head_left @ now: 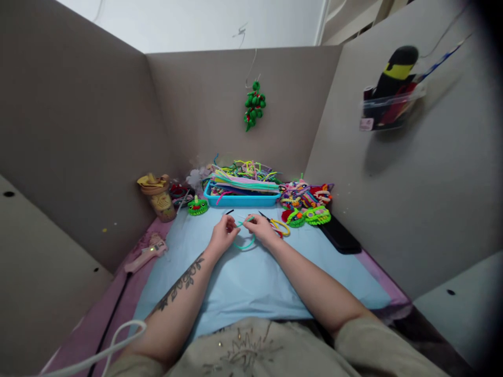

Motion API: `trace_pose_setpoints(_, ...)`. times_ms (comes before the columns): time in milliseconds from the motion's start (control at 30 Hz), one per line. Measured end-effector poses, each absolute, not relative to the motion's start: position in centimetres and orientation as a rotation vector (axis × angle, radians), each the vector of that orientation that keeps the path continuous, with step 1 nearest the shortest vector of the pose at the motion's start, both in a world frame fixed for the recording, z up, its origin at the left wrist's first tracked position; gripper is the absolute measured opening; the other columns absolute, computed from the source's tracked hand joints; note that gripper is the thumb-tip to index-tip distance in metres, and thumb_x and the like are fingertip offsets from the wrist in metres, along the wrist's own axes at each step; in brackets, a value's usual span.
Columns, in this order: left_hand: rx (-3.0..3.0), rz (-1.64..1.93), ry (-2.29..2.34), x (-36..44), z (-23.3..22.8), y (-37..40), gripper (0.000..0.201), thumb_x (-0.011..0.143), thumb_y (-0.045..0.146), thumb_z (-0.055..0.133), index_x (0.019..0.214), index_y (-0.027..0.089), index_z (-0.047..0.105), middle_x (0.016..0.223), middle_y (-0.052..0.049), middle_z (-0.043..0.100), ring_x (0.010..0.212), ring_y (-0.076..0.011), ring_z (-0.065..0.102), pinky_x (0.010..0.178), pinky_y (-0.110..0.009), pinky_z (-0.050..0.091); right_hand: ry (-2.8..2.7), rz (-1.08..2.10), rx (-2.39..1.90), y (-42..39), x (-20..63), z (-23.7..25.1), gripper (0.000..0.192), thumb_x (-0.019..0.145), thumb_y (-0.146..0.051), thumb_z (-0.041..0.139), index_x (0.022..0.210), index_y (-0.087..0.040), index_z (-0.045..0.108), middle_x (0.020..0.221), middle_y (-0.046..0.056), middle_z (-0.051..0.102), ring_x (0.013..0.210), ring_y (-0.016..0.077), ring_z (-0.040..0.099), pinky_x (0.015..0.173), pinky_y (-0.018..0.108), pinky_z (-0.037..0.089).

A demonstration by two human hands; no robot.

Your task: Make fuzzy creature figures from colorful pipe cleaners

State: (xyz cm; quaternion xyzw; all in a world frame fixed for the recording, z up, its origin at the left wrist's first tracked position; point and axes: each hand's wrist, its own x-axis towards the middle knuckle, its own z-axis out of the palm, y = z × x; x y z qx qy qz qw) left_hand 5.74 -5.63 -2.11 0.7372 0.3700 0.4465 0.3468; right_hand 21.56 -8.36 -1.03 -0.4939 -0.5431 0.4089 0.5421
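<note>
Teal pipe cleaner [244, 242] (both hands pinching)

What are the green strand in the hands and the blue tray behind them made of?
Green strand: looks like a fuzzy pipe cleaner, thin and bent in a loop, pinched by the left hand and right hand; too small to see a wire core. Blue tray: probably moulded plastic, with smooth, even-coloured walls and a thin rim.
</note>
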Motion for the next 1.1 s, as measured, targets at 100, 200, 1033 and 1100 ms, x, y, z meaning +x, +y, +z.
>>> trace_pose_setpoints(100, 2.184, 1.154, 1.013, 5.7, -2.0, -6.2, 0.017, 0.071, 0.020, 0.062, 0.083, 0.020, 0.050, 0.074, 0.002, 0.052, 0.065, -0.0113, 0.048, 0.064, -0.024, 0.040, -1.258, 0.996, -1.168, -8.5, 21.4, -1.0, 0.012, 0.063, -0.028, 0.060, 0.063, -0.017, 0.056, 0.051, -0.005, 0.048, 0.048, 0.0092, 0.042, 0.049, 0.023, 0.032)
trace_pose_setpoints(200, 2.345, 1.163, 1.076, 5.7, -1.9, -6.8, 0.017, 0.073, 0.019, 0.060, 0.088, 0.020, 0.053, 0.083, 0.000, 0.053, 0.065, -0.0116, 0.048, 0.065, -0.025, 0.040, -1.266, 1.021, -1.148, -8.5, 21.4, -1.3, 0.010, 0.063, -0.026, 0.059, 0.062, -0.017, 0.057, 0.049, -0.005, 0.048, 0.047, 0.0092, 0.043, 0.048, 0.022, 0.032)
trace_pose_setpoints(1033, 2.668, 1.008, 1.228, 5.7, -2.0, -6.9, 0.017, 0.086, 0.025, 0.051, 0.084, 0.022, 0.068, 0.085, -0.007, 0.059, 0.084, -0.0207, 0.051, 0.070, -0.029, 0.037, -1.311, 1.146, -1.218, -8.0, 22.0, -2.3, 0.007, 0.061, -0.021, 0.058, 0.057, -0.016, 0.056, 0.043, -0.005, 0.048, 0.041, 0.0075, 0.040, 0.042, 0.020, 0.029)
trace_pose_setpoints(1100, 2.524, 1.012, 1.224, 5.8, -2.0, -6.7, 0.018, 0.085, 0.024, 0.051, 0.080, 0.021, 0.067, 0.083, -0.007, 0.058, 0.082, -0.0201, 0.052, 0.070, -0.029, 0.037, -1.406, 1.066, -1.248, -8.2, 22.2, -2.1, 0.007, 0.064, -0.022, 0.058, 0.062, -0.016, 0.059, 0.046, -0.005, 0.051, 0.044, 0.0081, 0.042, 0.044, 0.020, 0.030)
